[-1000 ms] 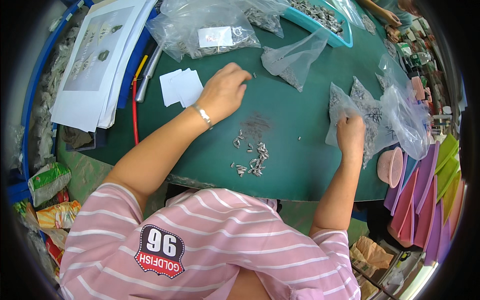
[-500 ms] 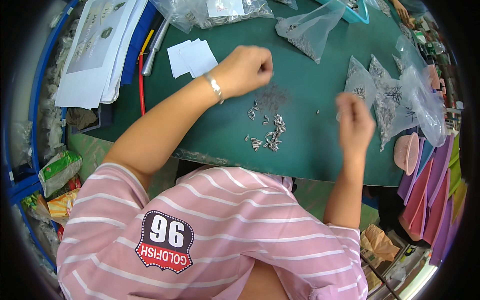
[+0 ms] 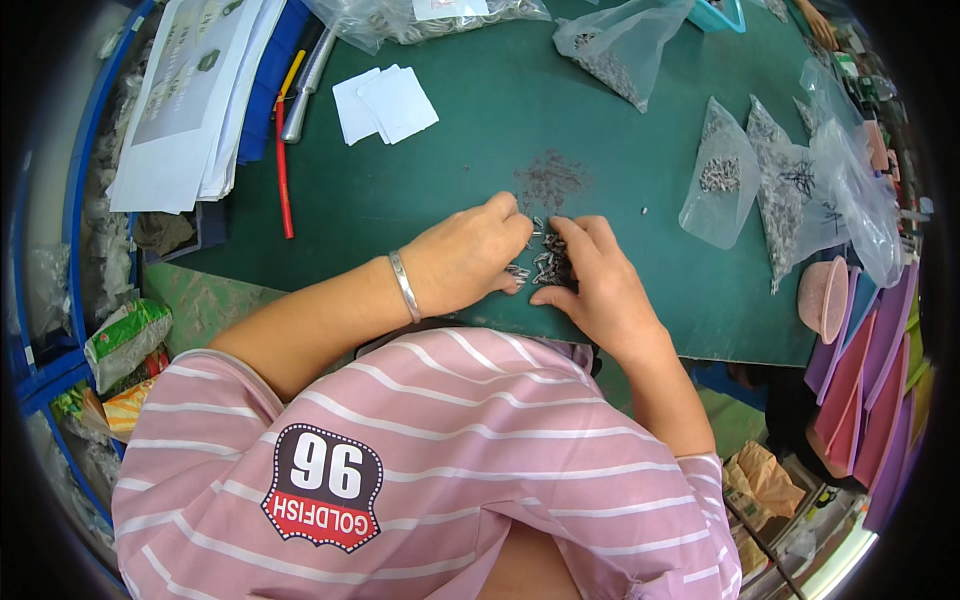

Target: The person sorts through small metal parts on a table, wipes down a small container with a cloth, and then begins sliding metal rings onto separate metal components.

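Observation:
A small pile of shiny silver metal pieces (image 3: 546,262) lies on the green tabletop close to its near edge. My left hand (image 3: 465,252) rests against the pile's left side, fingers curled, with thumb and fingertips apart. A few pieces (image 3: 517,272) show beside its thumb. From the right, my right hand (image 3: 603,287) curves around the other side, its thumb and fingers spread apart and touching the pieces. Neither hand has lifted anything off the table. Part of the pile is hidden beneath the fingers.
A dark patch of fine bits (image 3: 552,180) lies beyond the hands, with white cards (image 3: 398,103) to its left. Clear bags of small parts (image 3: 720,180) stand at right, near a pink bowl (image 3: 822,300). A red-and-yellow tool (image 3: 285,170) lies left. Another person's hand (image 3: 818,25) shows far right.
Both hands have come down and inward to the pile; the left moved nearer to me, the right moved left away from the bags. The pieces are now drawn closer together between them.

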`<state>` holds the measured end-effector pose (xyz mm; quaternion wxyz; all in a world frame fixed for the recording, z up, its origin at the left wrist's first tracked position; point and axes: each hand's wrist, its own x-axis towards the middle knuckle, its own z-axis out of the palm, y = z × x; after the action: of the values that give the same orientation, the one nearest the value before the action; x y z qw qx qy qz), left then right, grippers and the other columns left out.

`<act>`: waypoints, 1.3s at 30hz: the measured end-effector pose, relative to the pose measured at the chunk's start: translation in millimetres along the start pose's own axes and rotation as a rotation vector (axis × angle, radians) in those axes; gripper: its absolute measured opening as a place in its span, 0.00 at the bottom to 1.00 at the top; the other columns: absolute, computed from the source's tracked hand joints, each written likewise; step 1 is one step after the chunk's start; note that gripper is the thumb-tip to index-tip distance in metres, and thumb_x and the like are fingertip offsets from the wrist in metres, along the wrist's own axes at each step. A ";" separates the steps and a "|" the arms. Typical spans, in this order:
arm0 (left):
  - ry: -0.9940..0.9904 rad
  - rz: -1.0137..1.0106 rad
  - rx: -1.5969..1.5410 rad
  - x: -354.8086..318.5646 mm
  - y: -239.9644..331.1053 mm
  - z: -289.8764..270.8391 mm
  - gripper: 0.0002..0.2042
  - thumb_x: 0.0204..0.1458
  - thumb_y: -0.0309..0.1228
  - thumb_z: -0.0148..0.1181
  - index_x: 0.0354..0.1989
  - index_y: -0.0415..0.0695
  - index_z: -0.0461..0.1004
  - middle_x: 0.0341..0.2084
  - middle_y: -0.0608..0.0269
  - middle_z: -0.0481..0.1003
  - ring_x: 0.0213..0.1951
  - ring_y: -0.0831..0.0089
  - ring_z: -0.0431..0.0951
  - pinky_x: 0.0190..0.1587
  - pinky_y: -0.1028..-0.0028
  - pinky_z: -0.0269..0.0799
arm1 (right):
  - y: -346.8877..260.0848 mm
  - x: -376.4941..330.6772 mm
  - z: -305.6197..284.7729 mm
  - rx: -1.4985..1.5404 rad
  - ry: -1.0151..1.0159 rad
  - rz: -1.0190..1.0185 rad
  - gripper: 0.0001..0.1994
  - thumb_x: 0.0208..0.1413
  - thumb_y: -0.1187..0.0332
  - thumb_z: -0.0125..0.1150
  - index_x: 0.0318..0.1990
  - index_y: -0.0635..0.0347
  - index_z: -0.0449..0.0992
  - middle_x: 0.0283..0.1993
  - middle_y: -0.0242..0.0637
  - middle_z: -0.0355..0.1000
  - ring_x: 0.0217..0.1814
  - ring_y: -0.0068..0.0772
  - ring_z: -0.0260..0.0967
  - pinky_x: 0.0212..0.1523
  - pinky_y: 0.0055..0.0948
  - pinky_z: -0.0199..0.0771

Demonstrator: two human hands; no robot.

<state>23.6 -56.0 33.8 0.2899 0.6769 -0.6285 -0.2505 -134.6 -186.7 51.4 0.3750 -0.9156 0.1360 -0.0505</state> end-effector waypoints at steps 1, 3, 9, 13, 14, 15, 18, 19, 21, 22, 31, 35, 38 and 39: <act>0.056 0.022 -0.025 -1.5 -2.6 9.3 0.18 0.36 0.23 0.69 0.37 0.37 0.69 0.33 0.53 0.67 0.35 0.54 0.73 0.37 0.65 0.73 | -2.5 1.3 2.6 -0.021 0.022 -0.016 0.27 0.36 0.73 0.71 0.47 0.64 0.68 0.45 0.46 0.64 0.41 0.52 0.68 0.38 0.39 0.72; 0.190 0.066 -0.055 -0.9 3.1 16.5 0.11 0.41 0.20 0.65 0.32 0.36 0.70 0.28 0.54 0.70 0.32 0.59 0.75 0.33 0.68 0.73 | -4.2 2.9 11.5 -0.031 0.009 -0.029 0.24 0.38 0.72 0.70 0.45 0.63 0.69 0.43 0.45 0.63 0.39 0.50 0.68 0.36 0.39 0.72; 0.197 -0.222 -0.427 -8.6 0.9 5.3 0.08 0.45 0.16 0.60 0.34 0.36 0.71 0.30 0.58 0.74 0.31 0.70 0.78 0.36 0.76 0.76 | -6.4 -0.1 23.4 -0.162 0.116 -0.068 0.11 0.46 0.73 0.63 0.38 0.62 0.70 0.37 0.43 0.64 0.35 0.47 0.69 0.31 0.39 0.73; 0.323 -0.155 -0.151 -2.8 -4.1 -1.9 0.08 0.45 0.16 0.59 0.34 0.35 0.71 0.29 0.56 0.70 0.32 0.66 0.76 0.34 0.72 0.74 | -3.7 0.5 24.5 -0.203 0.153 -0.088 0.08 0.47 0.75 0.60 0.36 0.63 0.71 0.35 0.42 0.66 0.32 0.46 0.70 0.28 0.38 0.73; 0.353 -0.144 -0.084 -0.2 -3.3 -2.9 0.08 0.45 0.16 0.59 0.34 0.35 0.71 0.29 0.55 0.70 0.32 0.64 0.75 0.34 0.70 0.73 | -1.5 1.0 25.2 -0.203 0.163 -0.100 0.08 0.47 0.76 0.60 0.36 0.63 0.71 0.35 0.42 0.66 0.31 0.46 0.71 0.28 0.38 0.74; 0.360 -0.111 -0.053 3.8 -4.2 -1.3 0.07 0.44 0.16 0.59 0.33 0.36 0.71 0.29 0.55 0.69 0.32 0.61 0.74 0.34 0.68 0.72 | 0.5 1.1 23.5 -0.162 0.188 -0.107 0.07 0.46 0.77 0.60 0.35 0.63 0.72 0.35 0.42 0.67 0.30 0.45 0.71 0.27 0.36 0.74; 0.346 -0.037 0.022 12.9 -8.5 5.8 0.06 0.44 0.16 0.59 0.30 0.36 0.71 0.28 0.53 0.68 0.31 0.54 0.72 0.33 0.64 0.71 | 2.7 1.6 15.6 -0.018 0.260 -0.078 0.06 0.45 0.78 0.61 0.32 0.64 0.73 0.34 0.41 0.69 0.28 0.40 0.71 0.27 0.32 0.74; 0.318 -0.030 0.038 12.5 -12.2 6.5 0.06 0.43 0.16 0.59 0.30 0.36 0.70 0.28 0.52 0.68 0.31 0.53 0.72 0.34 0.63 0.70 | 2.0 1.5 10.0 0.045 0.284 -0.034 0.06 0.44 0.79 0.62 0.31 0.64 0.74 0.33 0.41 0.70 0.27 0.38 0.71 0.27 0.30 0.74; 0.285 -0.019 0.064 11.7 -15.4 6.2 0.05 0.43 0.16 0.59 0.28 0.36 0.70 0.28 0.52 0.68 0.31 0.53 0.72 0.33 0.63 0.70 | 3.7 2.3 -9.0 0.098 0.358 0.044 0.05 0.42 0.79 0.63 0.30 0.63 0.76 0.31 0.39 0.71 0.26 0.29 0.70 0.26 0.25 0.73; 0.281 -0.014 0.064 9.3 -17.1 5.7 0.06 0.43 0.17 0.59 0.29 0.37 0.70 0.28 0.52 0.68 0.31 0.53 0.72 0.33 0.63 0.71 | 5.3 5.0 -23.7 0.022 0.412 0.076 0.06 0.42 0.80 0.62 0.29 0.63 0.76 0.30 0.37 0.71 0.25 0.26 0.70 0.24 0.24 0.72; 0.054 -0.012 0.005 9.9 6.0 3.9 0.27 0.33 0.30 0.73 0.43 0.38 0.68 0.36 0.52 0.65 0.36 0.54 0.72 0.38 0.65 0.70 | 77.0 23.4 -97.0 -0.724 0.641 0.086 0.06 0.50 0.76 0.57 0.35 0.67 0.75 0.34 0.49 0.72 0.32 0.52 0.70 0.34 0.36 0.72; 0.025 0.006 0.004 7.1 10.9 5.9 0.29 0.31 0.33 0.73 0.44 0.38 0.68 0.36 0.53 0.65 0.36 0.55 0.72 0.38 0.64 0.71 | 50.8 16.1 -83.6 -0.452 0.538 0.084 0.06 0.49 0.79 0.58 0.35 0.65 0.75 0.31 0.47 0.71 0.32 0.51 0.70 0.33 0.37 0.71; 0.046 0.014 0.005 4.0 17.5 8.2 0.28 0.32 0.33 0.73 0.43 0.38 0.68 0.35 0.54 0.65 0.35 0.55 0.72 0.38 0.64 0.71 | 31.0 8.3 -61.8 -0.282 0.332 0.052 0.06 0.47 0.81 0.59 0.34 0.65 0.75 0.31 0.46 0.71 0.32 0.50 0.70 0.33 0.38 0.70; 0.035 0.031 0.017 6.7 19.6 10.6 0.28 0.32 0.32 0.73 0.44 0.38 0.68 0.35 0.54 0.64 0.35 0.55 0.72 0.38 0.64 0.71 | 32.3 6.2 -54.0 -0.261 0.330 0.079 0.06 0.47 0.81 0.59 0.34 0.65 0.75 0.32 0.46 0.71 0.32 0.50 0.70 0.33 0.38 0.70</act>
<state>2.9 -64.3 40.4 0.2991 0.6737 -0.6360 -0.2285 -146.0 -246.9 67.2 0.2274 -0.9298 0.2367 -0.1669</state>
